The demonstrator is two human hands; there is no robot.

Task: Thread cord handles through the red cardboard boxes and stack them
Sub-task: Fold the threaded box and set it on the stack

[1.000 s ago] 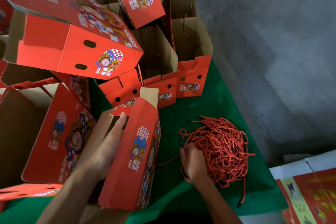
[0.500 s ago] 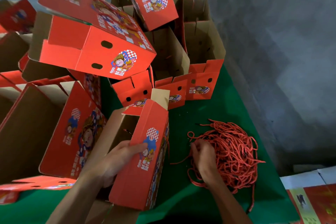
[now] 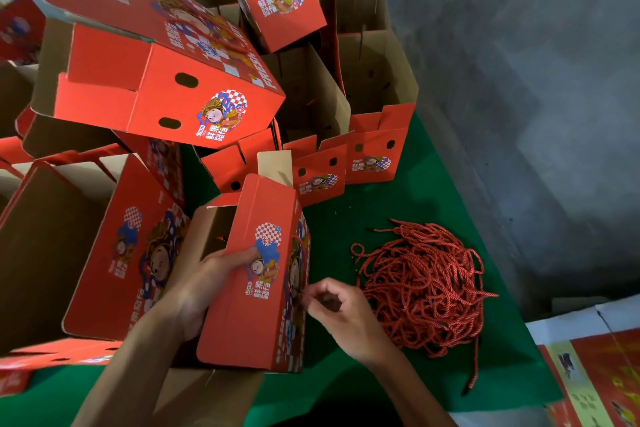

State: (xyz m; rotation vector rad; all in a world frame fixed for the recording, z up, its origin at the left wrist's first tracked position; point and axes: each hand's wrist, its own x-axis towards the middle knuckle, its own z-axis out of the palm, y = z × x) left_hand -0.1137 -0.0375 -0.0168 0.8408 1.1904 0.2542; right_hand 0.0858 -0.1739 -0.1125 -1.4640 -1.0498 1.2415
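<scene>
Head view: red cardboard box (image 3: 256, 308) stands near centre on the green tabletop (image 3: 398, 204). Left hand (image 3: 204, 284) grips its open top edge; right hand (image 3: 343, 312), fingers curled in a pinch, touches its right side. Tangled cord pile (image 3: 426, 284) lies just right; more boxes (image 3: 166, 80) are stacked far left.

— Can you see what the right hand (image 3: 341, 312) pinches?
— No. Its curled fingertips meet at the box (image 3: 254, 288) edge, and whatever sits between them is too small and blurred.
— And the left hand (image 3: 204, 284)?
— Its palm is hidden behind the box wall.
— The edges?
— The printed sheet (image 3: 595, 381) is cut off bottom right, the cartons (image 3: 20, 31) at left are cropped and smeared.
</scene>
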